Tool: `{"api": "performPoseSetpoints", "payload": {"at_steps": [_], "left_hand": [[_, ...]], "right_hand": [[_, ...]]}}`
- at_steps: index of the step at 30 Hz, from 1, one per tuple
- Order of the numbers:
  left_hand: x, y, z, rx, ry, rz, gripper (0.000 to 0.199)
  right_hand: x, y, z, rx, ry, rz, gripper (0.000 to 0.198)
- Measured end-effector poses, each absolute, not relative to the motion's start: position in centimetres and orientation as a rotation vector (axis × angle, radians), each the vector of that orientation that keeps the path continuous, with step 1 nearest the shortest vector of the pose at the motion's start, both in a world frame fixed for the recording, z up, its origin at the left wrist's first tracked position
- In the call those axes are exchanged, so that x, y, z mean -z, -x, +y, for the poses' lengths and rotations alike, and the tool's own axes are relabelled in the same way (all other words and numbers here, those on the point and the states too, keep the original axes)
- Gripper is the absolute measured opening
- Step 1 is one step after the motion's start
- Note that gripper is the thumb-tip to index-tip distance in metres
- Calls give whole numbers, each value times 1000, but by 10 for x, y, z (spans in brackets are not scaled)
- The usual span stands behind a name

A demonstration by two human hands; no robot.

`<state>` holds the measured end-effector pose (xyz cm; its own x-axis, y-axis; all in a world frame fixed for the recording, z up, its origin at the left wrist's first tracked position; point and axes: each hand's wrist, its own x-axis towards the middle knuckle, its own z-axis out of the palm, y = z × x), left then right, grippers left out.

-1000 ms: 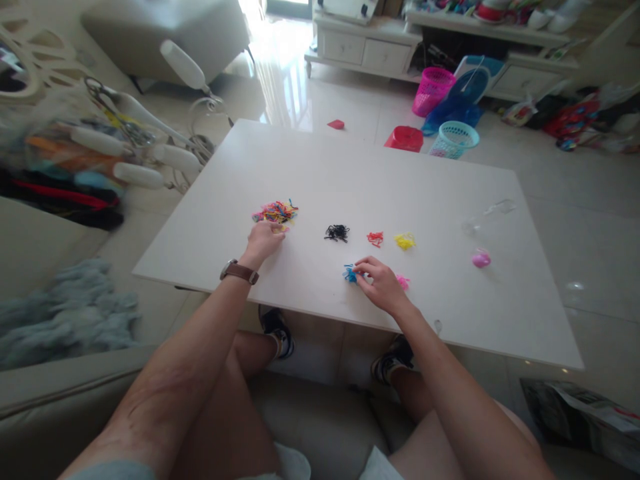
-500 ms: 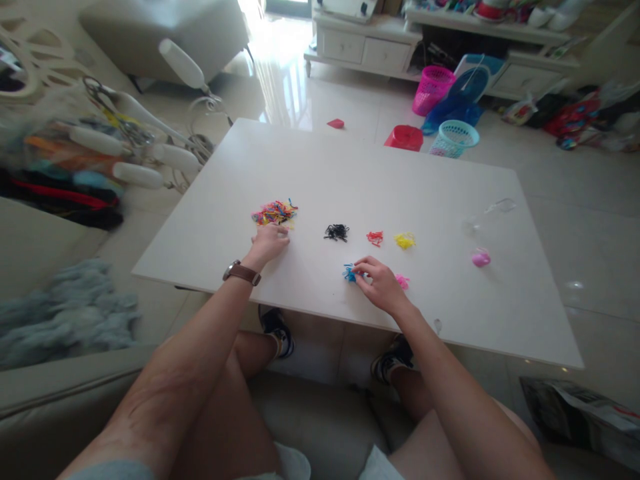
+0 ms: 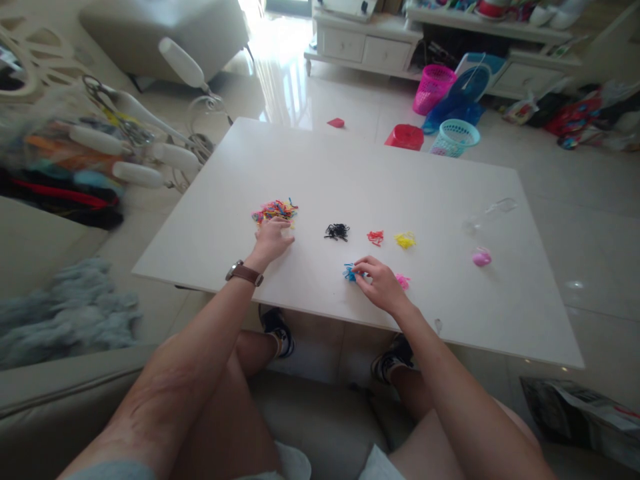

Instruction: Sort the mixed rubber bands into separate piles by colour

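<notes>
A mixed pile of small coloured rubber bands lies on the left part of the white table. Over the near edge of that pile is my left hand, its thumb held out to the side and its fingertips among the bands. My right hand rests at the blue bands, thumb and fingers drawn together; what is between them is hidden. Separate little heaps of black bands, red bands and yellow bands lie beyond it. Pink bands are partly covered by my right hand.
To the right on the table are a pink egg-shaped thing and a clear plastic piece. A small clear item lies by the near edge. Baskets, including a light-blue one, stand on the floor beyond.
My left hand has shifted slightly forward and right over the mixed pile, its thumb now further out. The right hand stays at the blue bands.
</notes>
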<state>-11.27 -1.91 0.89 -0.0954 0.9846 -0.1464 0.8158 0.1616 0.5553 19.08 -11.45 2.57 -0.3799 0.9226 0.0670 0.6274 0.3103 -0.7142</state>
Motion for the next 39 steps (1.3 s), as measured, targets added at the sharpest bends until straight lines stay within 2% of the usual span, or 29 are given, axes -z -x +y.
{"api": "performPoseSetpoints", "payload": {"at_steps": [8,14,20,26,39], "left_hand": [[7,106,-27,-283,-1834,1953,37],[13,107,-27,-299,-1874,1947,46],[2,104,-24,-412,-1778,1958,41],[-19,86,-28,-743,-1458,1697,31],[-35,22,-54,-835,-1146,1149,20]], "right_hand": [[-26,-190,-114,-837,1375,-2119,17],[-25,-190,-114,-839,1361,-2112,17],[-26,-190,-114,-840,1370,-2109,17],[-27,-190,-114,-843,1380,-2108,17],[-28,-183,-111,-667,1352,-2005,18]]}}
